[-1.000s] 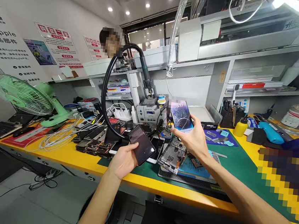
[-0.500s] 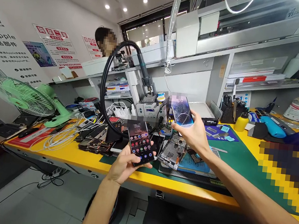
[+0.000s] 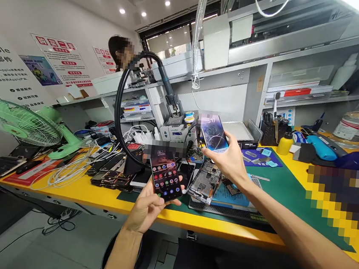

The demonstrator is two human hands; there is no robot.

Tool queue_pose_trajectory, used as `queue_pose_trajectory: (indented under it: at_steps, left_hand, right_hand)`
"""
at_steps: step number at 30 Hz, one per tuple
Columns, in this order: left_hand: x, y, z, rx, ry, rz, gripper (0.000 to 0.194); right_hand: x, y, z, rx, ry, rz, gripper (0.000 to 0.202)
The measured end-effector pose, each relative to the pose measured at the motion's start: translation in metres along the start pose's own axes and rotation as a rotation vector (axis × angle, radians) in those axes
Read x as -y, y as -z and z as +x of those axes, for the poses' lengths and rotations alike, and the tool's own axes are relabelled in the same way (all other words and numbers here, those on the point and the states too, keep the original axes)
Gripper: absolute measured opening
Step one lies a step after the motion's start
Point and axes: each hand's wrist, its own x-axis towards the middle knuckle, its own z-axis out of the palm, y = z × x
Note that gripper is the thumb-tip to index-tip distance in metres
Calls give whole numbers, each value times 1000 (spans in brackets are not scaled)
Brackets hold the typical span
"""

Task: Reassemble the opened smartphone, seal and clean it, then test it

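My left hand (image 3: 150, 206) is closed around a dark phone (image 3: 166, 174) whose lit screen shows rows of app icons; the thumb lies at its lower edge. Higher and to the right, my right hand (image 3: 230, 159) grips a second phone (image 3: 215, 134) by its sides, its lit screen showing a blue and purple picture. The two phones are apart, both tilted towards me. Beneath my right hand lies an opened phone (image 3: 205, 182) with bare inner parts, beside a blue pad (image 3: 230, 196). Another phone (image 3: 185, 173) lies just behind the left one.
A black hose (image 3: 118, 106) arches up left of the phones from a hot-air station (image 3: 178, 133). Stacked phone parts (image 3: 111, 174), white cables (image 3: 66, 172) and a green fan (image 3: 23, 122) stand left. Yellow (image 3: 285, 144) and clear (image 3: 358, 123) bottles stand right. A person (image 3: 122, 53) is behind the shelf.
The view has shifted slightly, so the surroundings sit further left. My left thumb has slid from the icons down to the phone's lower edge. Both phones remain held.
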Motion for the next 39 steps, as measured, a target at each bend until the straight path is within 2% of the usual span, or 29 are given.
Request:
queue_pose_trajectory:
  at_steps: [8, 18, 22, 26, 29, 31, 33, 35, 37, 39]
  left_hand:
    - [0, 0, -7, -16, -6, 8, 95]
    - [-5, -6, -12, -94, -30, 25, 90]
    - [-6, -5, -16, -172, -49, 34, 80]
    - [-14, 10, -48, -353, -66, 52, 53]
    - [-29, 39, -82, -602, -95, 103, 45]
    - [-46, 72, -98, -790, -115, 156, 38]
    - [-68, 113, -102, -944, -125, 222, 31]
    - [-94, 159, -90, -1079, -100, 287, 32]
    - [-120, 201, -66, -1213, -76, 346, 36]
    - [-143, 232, -38, -1298, -64, 407, 38]
  right_hand:
    - [-1, -1, -1, 5, 37, 0, 91]
    - [-3, -2, -1, 6, 65, -8, 89]
    - [-1, -1, -2, 22, 63, -20, 91]
    - [2, 0, -3, 36, 26, -101, 92]
    - [5, 1, -4, 30, 13, -112, 94]
    - [7, 1, -4, 31, 11, -131, 96]
    - [8, 0, -4, 38, 1, -156, 98]
    - [8, -1, -5, 49, -16, -164, 100]
    - [9, -2, -6, 62, -31, -156, 101]
    - [9, -4, -7, 72, -36, -145, 102]
